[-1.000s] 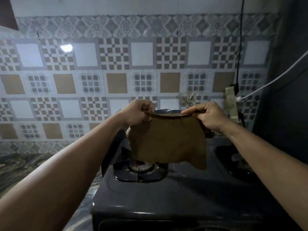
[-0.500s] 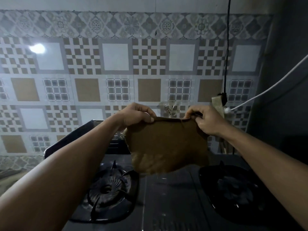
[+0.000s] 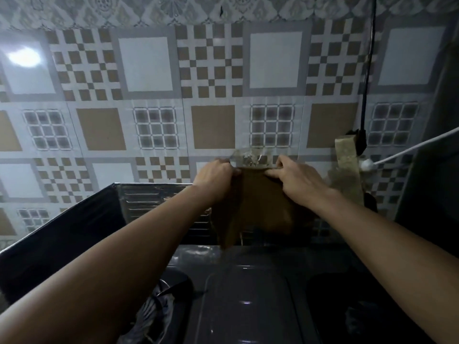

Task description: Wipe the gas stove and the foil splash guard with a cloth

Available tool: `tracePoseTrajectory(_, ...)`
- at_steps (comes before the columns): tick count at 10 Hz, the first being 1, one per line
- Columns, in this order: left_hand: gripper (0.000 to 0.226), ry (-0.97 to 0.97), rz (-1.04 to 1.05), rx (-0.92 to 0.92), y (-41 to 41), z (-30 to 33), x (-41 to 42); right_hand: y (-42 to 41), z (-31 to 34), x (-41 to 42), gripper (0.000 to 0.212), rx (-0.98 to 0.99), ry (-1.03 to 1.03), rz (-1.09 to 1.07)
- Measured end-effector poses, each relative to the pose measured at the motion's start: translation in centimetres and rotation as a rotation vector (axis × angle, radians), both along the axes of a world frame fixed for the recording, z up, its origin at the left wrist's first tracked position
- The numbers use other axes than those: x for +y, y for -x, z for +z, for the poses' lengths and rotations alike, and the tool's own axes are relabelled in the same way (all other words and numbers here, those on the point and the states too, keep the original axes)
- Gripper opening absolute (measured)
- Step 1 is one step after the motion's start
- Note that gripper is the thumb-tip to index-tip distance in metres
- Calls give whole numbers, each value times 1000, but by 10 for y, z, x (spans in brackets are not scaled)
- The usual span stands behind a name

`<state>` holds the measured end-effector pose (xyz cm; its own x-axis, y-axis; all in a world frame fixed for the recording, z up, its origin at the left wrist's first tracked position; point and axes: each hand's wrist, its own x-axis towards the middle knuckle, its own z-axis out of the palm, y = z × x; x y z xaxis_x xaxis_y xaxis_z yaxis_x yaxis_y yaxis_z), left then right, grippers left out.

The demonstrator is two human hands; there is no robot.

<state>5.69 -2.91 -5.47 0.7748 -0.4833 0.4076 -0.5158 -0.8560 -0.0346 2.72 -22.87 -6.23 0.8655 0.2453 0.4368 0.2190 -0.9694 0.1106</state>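
A brown cloth [image 3: 258, 207] hangs over the back of the dark gas stove [image 3: 248, 289], in front of the foil splash guard [image 3: 151, 197]. My left hand [image 3: 214, 175] pinches its top left corner. My right hand [image 3: 295, 180] grips the top right edge. The two hands are close together, so the cloth bunches and folds between them. The splash guard stands behind the stove and wraps round its left side [image 3: 62, 237]. Part of the left burner [image 3: 161, 301] shows under my left forearm; the right burner [image 3: 347, 301] lies in shadow.
A patterned tile wall [image 3: 213, 78] rises behind the stove. A black cable [image 3: 367, 70] hangs down at the right to a plug [image 3: 360, 142], and a white cable [image 3: 409, 148] runs off right. A dark wall [image 3: 434, 157] closes the right side.
The view has moved closer and tilted up. My hands have come nearer each other and moved toward the wall, so the flat cloth now folds and hangs by the splash guard.
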Motion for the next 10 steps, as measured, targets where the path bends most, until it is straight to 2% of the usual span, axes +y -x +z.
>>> tracePoseTrajectory(1, 41, -61, 32, -50, -21, -9, -9, -23, -5, 1, 41, -55, 16, -46)
tracePoseTrajectory(2, 37, -39, 83, 5, -38, -24, -18, -41, -19, 9, 34, -28, -6, -87)
tracePoseTrajectory(3, 33, -34, 94, 125, -41, -40, -26, -48, -37, 15, 32, 29, -55, -120)
tracePoseTrajectory(4, 42, -25, 99, 233, -39, -55, -29, -51, -52, 17, 38, 94, -261, -133)
tracePoseTrajectory(5, 58, -41, 92, 374, -39, -66, -24, -51, -61, 17, 53, 128, -318, -116)
tracePoseTrajectory(6, 67, 13, 62, 524, -34, -69, -11, -42, -68, 8, 59, 201, -306, -77)
tracePoseTrajectory(8, 41, 23, 48, 505, 1, -67, 20, 2, -73, -3, 55, 290, -329, -62)
tracePoseTrajectory(9, 41, 48, 67, 484, 32, -69, 37, 37, -74, 4, 52, 301, -373, -84)
tracePoseTrajectory(10, 50, 116, 51, 472, 68, -77, 55, 74, -80, 14, 49, 295, -423, -111)
